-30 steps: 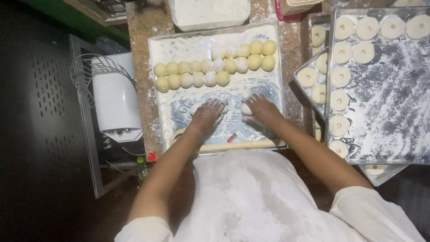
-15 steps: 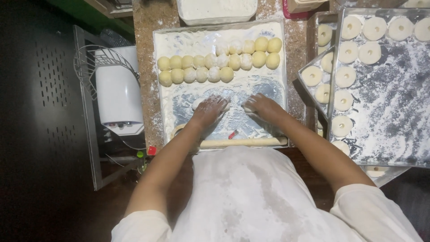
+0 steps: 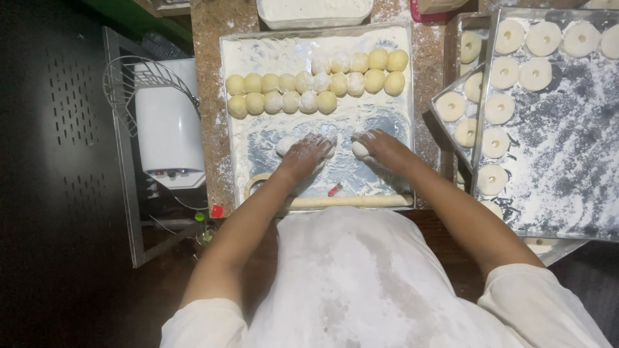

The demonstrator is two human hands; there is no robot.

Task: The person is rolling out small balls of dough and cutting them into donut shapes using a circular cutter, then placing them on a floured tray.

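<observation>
A floured metal tray lies in front of me. Two rows of several yellow dough balls sit across its far half. My left hand lies palm down over a pale dough piece that peeks out at its left side. My right hand covers another dough piece, which shows at the fingertips. Both hands are dusted with flour and rest on the tray's near half. A wooden rolling pin lies along the tray's near edge, with a small red item just beyond it.
To the right, floured metal trays hold several flat dough rounds with dimpled centres. A white container stands beyond the tray. At the left is a white appliance with a wire guard. A ring cutter lies by my left wrist.
Both hands have shifted slightly away from me on the tray, and a dough piece now shows beside each hand. The dough rows and rolling pin have not moved.
</observation>
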